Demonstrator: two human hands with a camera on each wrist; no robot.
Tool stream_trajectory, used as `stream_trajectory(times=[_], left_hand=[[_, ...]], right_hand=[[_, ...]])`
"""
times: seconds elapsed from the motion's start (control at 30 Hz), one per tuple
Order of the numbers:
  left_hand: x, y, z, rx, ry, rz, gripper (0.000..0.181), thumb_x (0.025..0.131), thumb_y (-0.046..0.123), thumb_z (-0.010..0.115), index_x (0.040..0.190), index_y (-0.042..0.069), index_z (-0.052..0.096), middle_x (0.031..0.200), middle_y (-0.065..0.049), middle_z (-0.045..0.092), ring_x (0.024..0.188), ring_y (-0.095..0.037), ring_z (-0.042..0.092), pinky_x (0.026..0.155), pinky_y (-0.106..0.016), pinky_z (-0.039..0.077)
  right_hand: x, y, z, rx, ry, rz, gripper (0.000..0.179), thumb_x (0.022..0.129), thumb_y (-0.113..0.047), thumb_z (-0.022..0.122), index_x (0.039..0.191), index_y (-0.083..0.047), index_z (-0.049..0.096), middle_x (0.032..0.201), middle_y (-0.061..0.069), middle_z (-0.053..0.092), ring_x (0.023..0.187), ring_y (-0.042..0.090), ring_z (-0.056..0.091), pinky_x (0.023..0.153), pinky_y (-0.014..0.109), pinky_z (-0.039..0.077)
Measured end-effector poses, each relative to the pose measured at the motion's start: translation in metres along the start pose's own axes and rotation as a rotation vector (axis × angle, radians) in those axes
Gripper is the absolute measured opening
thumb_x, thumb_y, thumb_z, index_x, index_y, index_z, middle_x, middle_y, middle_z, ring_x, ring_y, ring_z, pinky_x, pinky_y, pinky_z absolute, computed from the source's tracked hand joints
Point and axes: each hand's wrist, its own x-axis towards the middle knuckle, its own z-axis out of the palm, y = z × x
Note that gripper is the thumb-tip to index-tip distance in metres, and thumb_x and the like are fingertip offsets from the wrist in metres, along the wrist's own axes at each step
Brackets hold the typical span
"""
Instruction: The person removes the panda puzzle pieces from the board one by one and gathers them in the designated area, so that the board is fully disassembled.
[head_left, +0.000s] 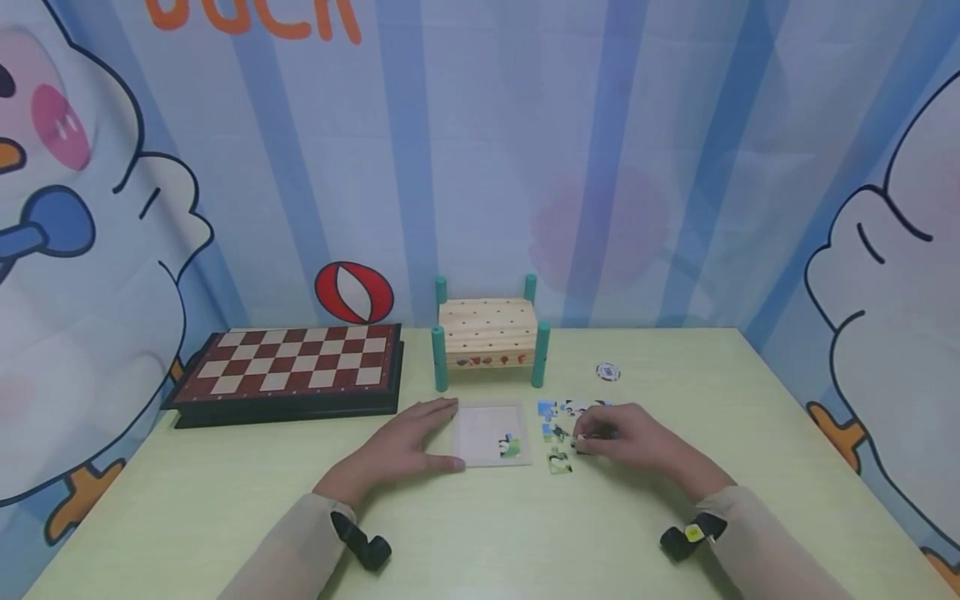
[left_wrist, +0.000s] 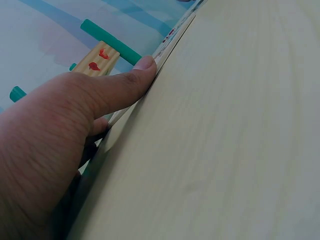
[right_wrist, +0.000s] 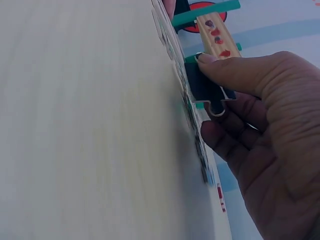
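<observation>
A square, shallow puzzle tray lies on the table with one green-and-white piece in its lower right corner. My left hand rests at the tray's left side, fingers and thumb extended and touching its edge. To the right of the tray, my right hand pinches a jigsaw piece between thumb and fingers; its dark side faces the right wrist camera. Loose jigsaw pieces lie flat beneath and beside that hand, which covers some of them. The picture on the held piece cannot be made out.
Behind the tray stands a small wooden pegboard stand on green legs. A brown-and-cream chessboard box sits at the back left. A round patterned chip lies behind the loose pieces. A printed curtain hangs along the table's back edge.
</observation>
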Motion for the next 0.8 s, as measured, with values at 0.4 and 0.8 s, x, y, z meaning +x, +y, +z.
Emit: stream_trajectory(times=[0.4, 0.8], left_hand=[[-0.001, 0.004, -0.002, -0.008, -0.001, -0.004, 0.097, 0.079, 0.072, 0.067, 0.157, 0.022, 0.038, 0.162, 0.006, 0.033, 0.150, -0.022, 0.025, 0.121, -0.051, 0.025], [-0.001, 0.004, -0.002, -0.003, 0.003, -0.006, 0.097, 0.079, 0.073, 0.067, 0.157, 0.022, 0.039, 0.161, 0.005, 0.033, 0.150, -0.022, 0.026, 0.121, -0.051, 0.025]], right_hand=[[-0.012, 0.004, -0.007, -0.017, -0.057, 0.075, 0.007, 0.093, -0.024, 0.074, 0.100, -0.026, 0.073, 0.091, -0.015, 0.070, 0.085, 0.008, 0.062, 0.075, 0.028, 0.053], [-0.009, -0.002, -0.006, -0.085, -0.086, -0.060, 0.009, 0.092, -0.024, 0.076, 0.101, -0.023, 0.076, 0.101, -0.012, 0.068, 0.091, 0.010, 0.059, 0.079, 0.032, 0.052]])
